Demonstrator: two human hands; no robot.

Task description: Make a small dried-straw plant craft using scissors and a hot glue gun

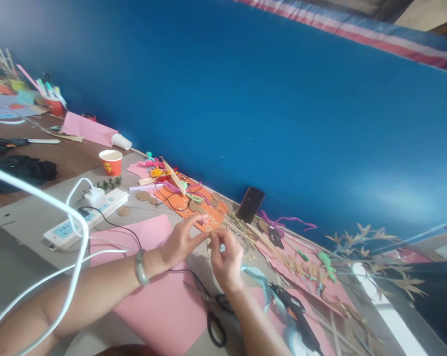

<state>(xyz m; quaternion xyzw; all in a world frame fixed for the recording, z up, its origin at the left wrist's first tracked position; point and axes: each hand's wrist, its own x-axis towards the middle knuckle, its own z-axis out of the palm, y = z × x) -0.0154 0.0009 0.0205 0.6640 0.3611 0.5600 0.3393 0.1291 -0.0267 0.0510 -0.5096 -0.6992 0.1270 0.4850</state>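
My left hand (184, 241), with a bangle (140, 267) on its wrist, reaches over pink paper (160, 311). Its thumb and fingers are drawn together at the fingertips of my right hand (226, 257). The right fingers are bent into a pinch. Something small and thin may be between the fingertips, but blur and the fingers hide what it is. Scissors with black handles (216, 329) lie below my right hand. A black glue gun (295, 316) rests to its right, beside a light blue ribbon (258, 274).
A white power strip (86, 217) and a white cable (78, 267) are at the left. A red paper cup (111, 163) stands behind them. Orange paper (179, 200) bears craft bits. A phone (250, 204) leans on the blue wall (267, 109); dried stems (364, 242) stick out right.
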